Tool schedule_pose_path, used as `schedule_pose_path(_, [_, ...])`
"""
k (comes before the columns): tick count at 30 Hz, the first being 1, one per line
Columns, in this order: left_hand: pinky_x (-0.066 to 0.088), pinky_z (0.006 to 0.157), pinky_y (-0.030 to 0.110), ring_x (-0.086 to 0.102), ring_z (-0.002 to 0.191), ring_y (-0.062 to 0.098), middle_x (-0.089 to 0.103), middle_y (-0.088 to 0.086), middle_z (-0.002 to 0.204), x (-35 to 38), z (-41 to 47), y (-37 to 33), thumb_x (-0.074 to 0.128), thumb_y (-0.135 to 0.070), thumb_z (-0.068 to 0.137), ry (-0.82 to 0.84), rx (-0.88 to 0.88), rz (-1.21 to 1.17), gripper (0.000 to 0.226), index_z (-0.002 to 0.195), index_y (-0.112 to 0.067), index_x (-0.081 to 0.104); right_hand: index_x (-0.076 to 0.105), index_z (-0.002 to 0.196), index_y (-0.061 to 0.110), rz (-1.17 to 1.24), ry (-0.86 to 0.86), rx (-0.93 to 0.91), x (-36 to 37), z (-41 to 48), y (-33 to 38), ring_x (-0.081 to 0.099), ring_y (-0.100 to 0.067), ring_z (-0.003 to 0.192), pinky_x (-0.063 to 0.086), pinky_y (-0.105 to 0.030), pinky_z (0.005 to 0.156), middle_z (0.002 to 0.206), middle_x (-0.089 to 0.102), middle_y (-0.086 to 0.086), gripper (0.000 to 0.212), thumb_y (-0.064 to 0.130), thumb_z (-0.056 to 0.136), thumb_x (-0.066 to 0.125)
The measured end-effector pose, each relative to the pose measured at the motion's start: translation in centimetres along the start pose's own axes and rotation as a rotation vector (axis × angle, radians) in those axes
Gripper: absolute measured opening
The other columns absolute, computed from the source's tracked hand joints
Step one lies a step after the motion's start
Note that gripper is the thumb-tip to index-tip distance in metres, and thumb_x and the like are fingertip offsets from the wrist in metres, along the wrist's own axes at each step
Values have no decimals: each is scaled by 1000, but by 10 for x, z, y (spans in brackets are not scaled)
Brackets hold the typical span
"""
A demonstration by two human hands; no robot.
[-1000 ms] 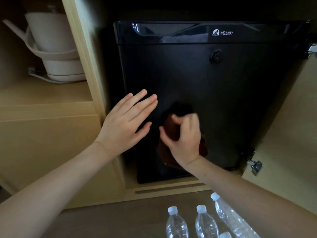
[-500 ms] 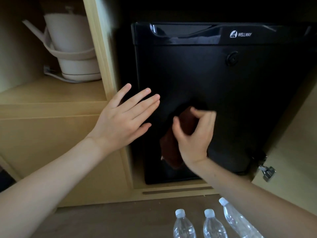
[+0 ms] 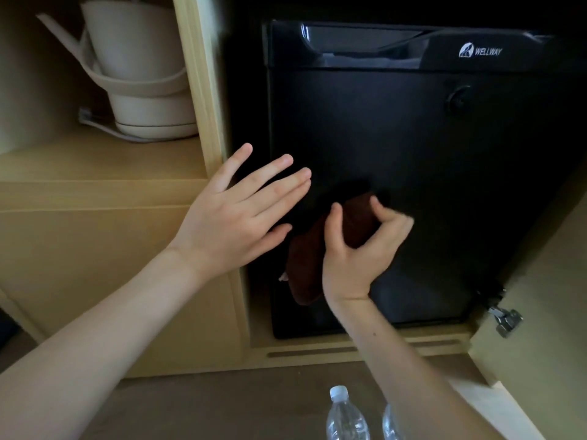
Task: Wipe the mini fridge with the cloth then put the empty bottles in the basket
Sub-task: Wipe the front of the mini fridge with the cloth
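Left grip [image 3: 235,217], fingers straight and spread, holds nothing, flat by the left edge of the mini fridge [image 3: 413,138], probably steadying it. Just right, right grip [image 3: 355,249] curls round the bunched brown cloth [image 3: 305,268], apparently pressing it to the door to wipe. Bottles [image 3: 346,417] stand below.

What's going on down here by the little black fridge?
A person is wiping the door of the black mini fridge, which sits inside a wooden cabinet. The right hand grips a dark brown cloth against the lower part of the door. The left hand is spread open at the door's left edge. Two clear bottles stand on the floor in front, not yet picked up. No basket is in view.
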State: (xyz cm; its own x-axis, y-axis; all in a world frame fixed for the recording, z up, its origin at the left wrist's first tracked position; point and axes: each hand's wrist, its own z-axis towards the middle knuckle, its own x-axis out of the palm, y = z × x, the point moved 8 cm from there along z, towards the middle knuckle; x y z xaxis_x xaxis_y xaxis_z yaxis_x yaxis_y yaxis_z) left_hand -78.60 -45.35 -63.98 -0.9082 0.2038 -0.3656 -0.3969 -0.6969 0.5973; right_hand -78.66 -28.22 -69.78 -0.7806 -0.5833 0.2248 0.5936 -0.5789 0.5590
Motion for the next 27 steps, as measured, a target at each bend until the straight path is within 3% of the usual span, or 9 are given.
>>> schedule_pose_path(4, [17, 122, 53, 38, 143, 24, 49, 4, 151, 0, 2, 2, 58, -34, 99, 0, -10, -7, 53, 145, -10, 49, 55, 111, 2, -134, 186, 217, -19, -93, -54, 47, -14, 91, 45, -29, 82, 101, 43, 1, 40, 25, 86, 74])
schedule_pose_path(7, [19, 121, 54, 39, 143, 24, 49, 4, 150, -1, 2, 1, 59, -33, 98, -1, -11, -17, 53, 145, -10, 50, 52, 110, 14, -103, 143, 391, -25, -106, -59, 48, -4, 90, 47, -26, 84, 100, 43, 7, 35, 28, 86, 73])
schedule_pose_path(10, [19, 121, 55, 38, 143, 24, 48, 4, 151, 0, 2, 1, 60, -34, 98, 16, -3, -31, 55, 146, -10, 48, 52, 108, 18, 28, 14, 367, -11, -64, -33, 51, 2, 95, 41, -9, 82, 100, 44, 15, 30, 34, 88, 68])
schedule_pose_path(14, [18, 121, 55, 36, 144, 24, 45, 4, 153, 0, 3, 1, 58, -34, 98, 22, 7, -14, 55, 147, -10, 47, 55, 106, 14, 67, -84, 201, 8, -11, 0, 51, 0, 92, 40, -11, 80, 99, 43, 13, 31, 32, 87, 72])
schedule_pose_path(17, [19, 121, 56, 36, 145, 24, 45, 4, 153, 2, 1, 0, 58, -35, 99, 29, 6, -20, 56, 147, -11, 46, 57, 108, 5, 26, -72, 115, 5, -21, -1, 45, 3, 91, 37, -11, 83, 101, 42, 7, 35, 31, 89, 70])
schedule_pose_path(22, [18, 121, 55, 35, 145, 24, 45, 4, 153, 2, 2, 3, 58, -34, 98, 31, -7, -22, 56, 147, -10, 46, 57, 107, -3, -114, 110, 78, -1, -63, -17, 49, -19, 83, 34, -10, 83, 91, 49, -13, 36, 25, 87, 70])
schedule_pose_path(27, [19, 122, 54, 36, 144, 25, 47, 4, 152, -1, 4, 1, 61, -32, 96, 47, -9, -34, 57, 146, -10, 47, 55, 107, 13, -8, 115, 224, 5, -43, -9, 50, -5, 89, 38, -8, 81, 101, 44, 8, 34, 35, 87, 70])
